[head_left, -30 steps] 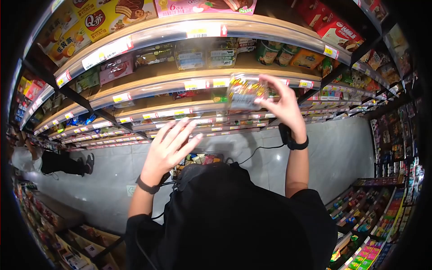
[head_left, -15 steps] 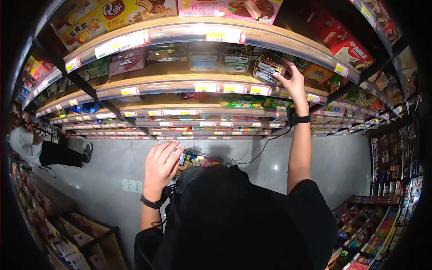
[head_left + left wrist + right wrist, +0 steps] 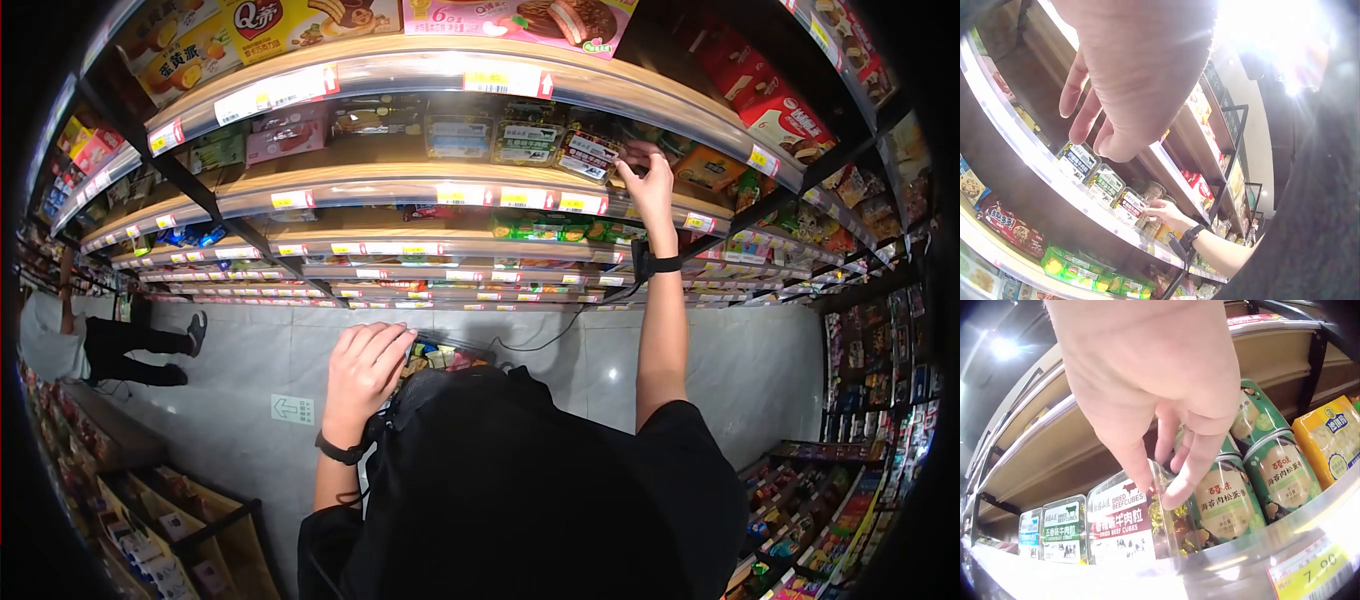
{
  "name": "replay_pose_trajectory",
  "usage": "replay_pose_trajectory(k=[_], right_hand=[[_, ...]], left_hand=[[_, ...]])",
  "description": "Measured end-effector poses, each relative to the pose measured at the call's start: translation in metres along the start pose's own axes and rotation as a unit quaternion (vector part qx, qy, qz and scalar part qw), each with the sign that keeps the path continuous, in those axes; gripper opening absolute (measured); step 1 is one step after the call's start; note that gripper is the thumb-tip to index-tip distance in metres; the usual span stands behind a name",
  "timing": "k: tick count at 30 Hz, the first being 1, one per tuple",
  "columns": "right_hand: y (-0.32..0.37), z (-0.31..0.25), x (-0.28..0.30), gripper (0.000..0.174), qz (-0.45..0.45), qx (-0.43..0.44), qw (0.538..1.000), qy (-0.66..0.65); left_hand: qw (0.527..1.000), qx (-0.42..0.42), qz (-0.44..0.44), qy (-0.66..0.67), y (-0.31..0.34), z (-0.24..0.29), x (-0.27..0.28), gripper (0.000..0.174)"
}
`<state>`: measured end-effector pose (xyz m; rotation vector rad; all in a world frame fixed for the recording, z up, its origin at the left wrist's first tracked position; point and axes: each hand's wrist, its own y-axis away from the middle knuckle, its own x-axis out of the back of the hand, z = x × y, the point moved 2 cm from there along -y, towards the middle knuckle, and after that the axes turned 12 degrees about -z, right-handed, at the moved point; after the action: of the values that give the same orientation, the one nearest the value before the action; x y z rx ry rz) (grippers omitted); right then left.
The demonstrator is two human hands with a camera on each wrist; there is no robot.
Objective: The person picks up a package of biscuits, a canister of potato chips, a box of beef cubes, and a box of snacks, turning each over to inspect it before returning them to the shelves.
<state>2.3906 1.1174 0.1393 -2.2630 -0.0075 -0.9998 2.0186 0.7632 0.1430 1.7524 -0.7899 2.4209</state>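
Observation:
On the shelf stands a clear box with a maroon label (image 3: 588, 155) (image 3: 1119, 515), its front facing out. The right hand (image 3: 652, 190) (image 3: 1154, 381) pinches its right edge between thumb and fingers. Directly left of it are a green-labelled box (image 3: 528, 142) (image 3: 1063, 534) and a blue-labelled one (image 3: 458, 137) (image 3: 1030, 531). Low in front of the body, the left hand (image 3: 368, 375) (image 3: 1141, 69) hangs with relaxed fingers and holds nothing visible; its fingertips are near a container of colourful packets (image 3: 440, 355), partly hidden by the head.
Green cans (image 3: 1222, 500) stand right of the maroon-labelled box, beside a yellow box (image 3: 1332, 434). The front lip of the shelf (image 3: 380, 193) carries price tags. Another shelf edge (image 3: 400, 73) passes above. Another person (image 3: 55, 335) stands at the far left. A cable runs from the right wrist.
The right hand has carried the maroon-labelled box up and right onto the shelf, where it has straightened beside the green-labelled one. The left hand has dropped back from the shelves towards the body.

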Motion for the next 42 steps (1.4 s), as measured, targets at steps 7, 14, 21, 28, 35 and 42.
replay_pose_trajectory(k=[7, 14, 21, 28, 35, 42], right_hand=[[0.011, -0.004, -0.014, 0.029, 0.0, -0.136, 0.987, -0.082], [0.009, 0.014, -0.022, 0.027, -0.005, -0.116, 0.988, -0.101], [0.001, 0.004, -0.026, 0.038, 0.007, -0.141, 0.989, -0.052], [-0.004, -0.006, -0.034, 0.043, 0.053, -0.137, 0.989, 0.033], [-0.003, -0.016, -0.041, 0.036, 0.015, -0.156, 0.987, 0.017], [-0.001, -0.031, -0.049, 0.03, -0.062, -0.145, 0.987, -0.013]], left_hand=[[1.0, 0.0, -0.007, 0.007, 0.0, 0.002, -0.002, 0.036], [1.0, -0.001, -0.009, 0.012, 0.001, 0.003, -0.005, 0.035], [1.0, -0.001, -0.005, 0.017, 0.004, 0.004, -0.008, 0.035], [1.0, 0.003, -0.002, 0.019, 0.005, 0.007, -0.004, 0.035], [1.0, 0.014, 0.006, 0.017, 0.012, 0.005, -0.005, 0.035], [1.0, 0.015, 0.004, 0.018, 0.011, 0.007, -0.003, 0.035]])
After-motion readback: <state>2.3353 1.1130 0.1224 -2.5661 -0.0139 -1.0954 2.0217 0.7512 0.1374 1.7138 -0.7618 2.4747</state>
